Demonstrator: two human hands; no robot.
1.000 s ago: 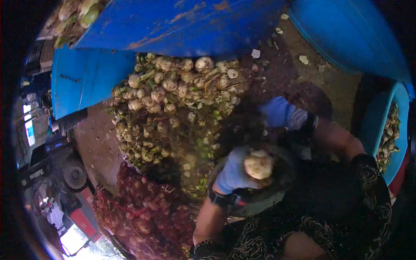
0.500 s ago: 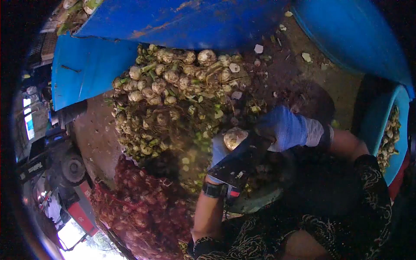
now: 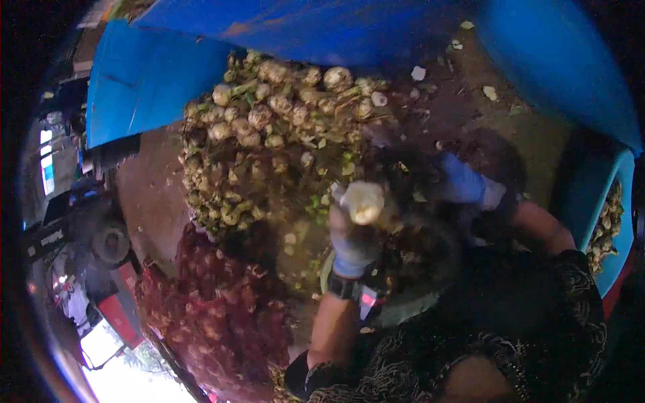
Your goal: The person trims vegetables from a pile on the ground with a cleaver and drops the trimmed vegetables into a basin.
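Observation:
My left hand (image 3: 351,248), in a blue and white glove with a dark band at the wrist, grips a bulb (image 3: 365,202) whose pale face is turned up. A basin (image 3: 410,310) with dark contents lies beneath. To the right, my blurred gloved right hand (image 3: 465,183) is closed around the knife's handle; the dark blade barely stands out from the shadows. The two hands are apart. A heap of dirty bulbs with roots and green stalks (image 3: 262,117) covers the floor beyond my left hand.
Red net sacks of bulbs (image 3: 215,316) lie at the lower left. Large blue containers (image 3: 154,84) stand at the top left, and another (image 3: 557,60) at the upper right. A light blue tub (image 3: 625,221) of small pieces is at the far right. Peel scraps (image 3: 418,73) dot the floor.
The blade was across the bulb near my left hand; my right hand has since pulled away to the right. The bulb now shows a pale face. The view has shifted slightly.

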